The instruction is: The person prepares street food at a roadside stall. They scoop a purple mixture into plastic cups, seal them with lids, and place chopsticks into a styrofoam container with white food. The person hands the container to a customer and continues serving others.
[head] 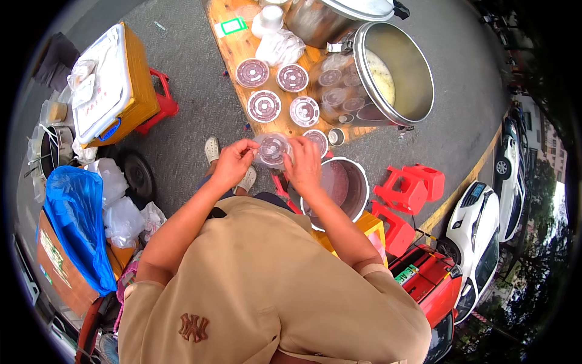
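In front of my body, both hands are at a clear round plastic piece (274,149), apparently a container lid. My left hand (233,163) pinches its left edge between thumb and fingers. On its other side, the fingers of my right hand (303,164) hold the rim. Just beyond the right hand sits a lidded cup of dark content (317,142), partly hidden, beside a small metal cup (336,136). Under my right forearm stands an open metal pot (363,186) with purplish liquid inside. Several more lidded cups (264,106) rest on the wooden tabletop (236,50).
A large open steel pot (400,73) holds pale yellow content; a second steel pot (309,20) stands behind. Red plastic stools (402,189) are at right. Left are a yellow box (136,77) on a red stool and a blue plastic bag (79,223). Cars (473,227) stand further right.
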{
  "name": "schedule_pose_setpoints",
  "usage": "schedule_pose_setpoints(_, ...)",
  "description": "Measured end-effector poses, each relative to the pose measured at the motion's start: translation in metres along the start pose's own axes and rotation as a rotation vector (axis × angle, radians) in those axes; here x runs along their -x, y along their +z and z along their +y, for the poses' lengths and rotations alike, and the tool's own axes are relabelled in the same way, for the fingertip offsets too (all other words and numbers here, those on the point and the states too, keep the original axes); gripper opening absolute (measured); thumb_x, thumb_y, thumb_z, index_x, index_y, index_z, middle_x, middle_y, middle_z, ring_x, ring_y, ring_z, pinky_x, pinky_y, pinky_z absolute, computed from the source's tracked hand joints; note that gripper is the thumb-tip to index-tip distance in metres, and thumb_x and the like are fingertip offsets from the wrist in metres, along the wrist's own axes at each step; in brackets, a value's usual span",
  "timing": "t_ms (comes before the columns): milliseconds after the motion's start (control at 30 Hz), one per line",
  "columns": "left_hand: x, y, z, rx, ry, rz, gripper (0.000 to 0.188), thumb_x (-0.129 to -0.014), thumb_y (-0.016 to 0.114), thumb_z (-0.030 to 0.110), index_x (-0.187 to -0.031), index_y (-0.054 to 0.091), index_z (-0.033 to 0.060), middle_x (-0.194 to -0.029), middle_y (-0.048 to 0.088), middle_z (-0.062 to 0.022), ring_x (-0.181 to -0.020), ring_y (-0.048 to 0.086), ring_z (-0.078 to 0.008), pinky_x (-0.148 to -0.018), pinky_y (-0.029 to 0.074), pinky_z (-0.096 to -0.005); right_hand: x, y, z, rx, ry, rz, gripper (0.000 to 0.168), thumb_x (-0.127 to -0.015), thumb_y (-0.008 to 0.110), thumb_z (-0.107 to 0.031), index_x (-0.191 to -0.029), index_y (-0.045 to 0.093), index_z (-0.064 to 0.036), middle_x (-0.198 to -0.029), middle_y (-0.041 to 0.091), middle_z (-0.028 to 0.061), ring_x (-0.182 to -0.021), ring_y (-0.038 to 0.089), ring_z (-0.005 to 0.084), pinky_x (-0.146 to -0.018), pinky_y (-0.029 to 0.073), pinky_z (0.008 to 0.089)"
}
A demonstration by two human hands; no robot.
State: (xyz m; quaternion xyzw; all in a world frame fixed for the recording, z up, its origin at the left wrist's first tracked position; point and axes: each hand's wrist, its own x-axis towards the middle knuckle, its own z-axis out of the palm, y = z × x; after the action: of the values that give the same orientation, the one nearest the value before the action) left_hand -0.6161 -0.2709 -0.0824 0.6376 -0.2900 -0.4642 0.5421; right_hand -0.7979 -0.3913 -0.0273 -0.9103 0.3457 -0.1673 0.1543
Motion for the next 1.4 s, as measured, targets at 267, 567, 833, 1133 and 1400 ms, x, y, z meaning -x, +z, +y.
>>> schedule_pose_setpoints(267,-0.008,0.004,0.031,-0.083,-0.038,-0.092,0.015,-0.098,0.057,0.001,-0.108,0.067,0.0002,-0.095,0.069,-0.0002,-0.087,0.06,-0.0064,-0.079,0.05,-0.024,0.022,0.031,0.053,-0.97,0.97,-0.011,0.023,-0.09,0.069,-0.013,-0.109,0.06,-0.007,-0.093,0.064,0.0022,-0.085,0.06,0.0118,-0.074,0.047,0.0287)
schedule_pose_setpoints(567,-0.011,0.026,0.047,-0.161,0.069,-0.154,0.018,-0.095,0.061,0.0,-0.112,0.067,-0.0012,-0.099,0.072,-0.004,-0.088,0.064,-0.008,-0.079,0.053,-0.0262,0.006,0.015,0.021,-1.082,0.784,0.011,0.013,-0.094,0.068,-0.011,-0.103,0.061,-0.006,-0.084,0.06,-0.0032,-0.074,0.05,0.0042,-0.069,0.042,0.0219)
schedule_pose_setpoints(833,-0.014,0.049,0.05,-0.268,0.14,-0.181,0.031,-0.086,0.069,0.0,-0.117,0.066,0.0002,-0.099,0.071,-0.0109,-0.085,0.07,-0.0164,-0.076,0.057,-0.0313,-0.003,0.003,-0.005,-0.686,0.552,0.0,0.019,-0.092,0.066,-0.011,-0.107,0.06,-0.001,-0.089,0.067,0.0092,-0.08,0.064,0.0165,-0.072,0.05,0.032)
schedule_pose_setpoints(1133,-0.027,0.048,0.035,-0.426,0.395,-0.087,0.015,-0.086,0.068,0.01,-0.098,0.067,0.0016,-0.094,0.067,-0.0178,-0.086,0.066,-0.0365,-0.075,0.053,-0.0431,0.002,-0.014,-0.023,-0.296,0.135,0.058,0.03,-0.092,0.056,0.0,-0.122,0.061,-0.002,-0.11,0.066,0.016,-0.102,0.064,0.0315,-0.086,0.05,0.04)
schedule_pose_setpoints(1400,-0.03,0.048,0.04,-0.437,0.409,-0.039,0.015,-0.084,0.069,0.014,-0.092,0.066,0.0019,-0.09,0.066,-0.0166,-0.092,0.064,-0.0381,-0.082,0.052,-0.046,0.014,0.073,0.054,-0.814,0.241,-0.216,0.014,-0.102,0.056,-0.01,-0.108,0.067,-0.005,-0.108,0.066,0.0031,-0.09,0.061,0.0135,-0.078,0.049,0.0254)
